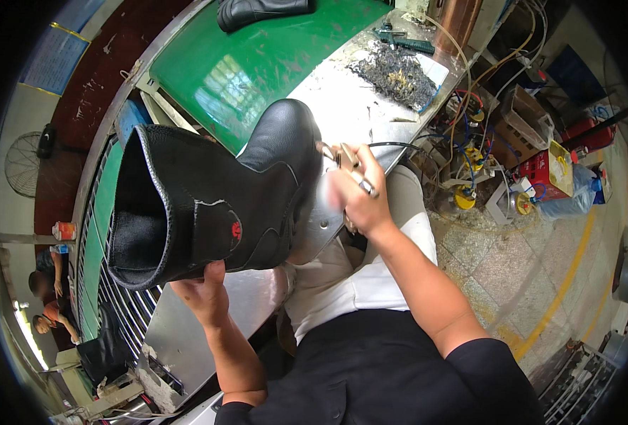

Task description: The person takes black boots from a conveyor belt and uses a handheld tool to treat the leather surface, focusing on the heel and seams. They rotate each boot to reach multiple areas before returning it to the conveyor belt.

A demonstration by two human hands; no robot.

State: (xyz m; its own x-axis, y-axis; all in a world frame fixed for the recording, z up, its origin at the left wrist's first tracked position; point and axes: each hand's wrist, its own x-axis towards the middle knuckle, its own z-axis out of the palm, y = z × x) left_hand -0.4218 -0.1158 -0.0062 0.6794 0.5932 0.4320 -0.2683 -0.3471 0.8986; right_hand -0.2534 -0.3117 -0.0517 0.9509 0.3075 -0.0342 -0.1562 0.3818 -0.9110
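A tall black leather boot (218,188) lies on its side in front of me, its wide shaft opening to the left and its rounded toe pointing up and away. My left hand (204,294) grips the boot's shaft from below, the thumb on the leather under a small red emblem. Close to the sole edge, my right hand (370,202) is wrapped round a small metal spray gun (348,161). A dark thin hose runs off to the right beside the gun. Part of the gun and the fingers round it is blurred.
A green belt (257,67) carries another black boot (261,10) at the far end. The metal worktop (335,88) bears a dark crusted pad (397,76). Hoses, yellow-capped pots and a red can (546,172) stand at right. Other people (52,312) are at far left.
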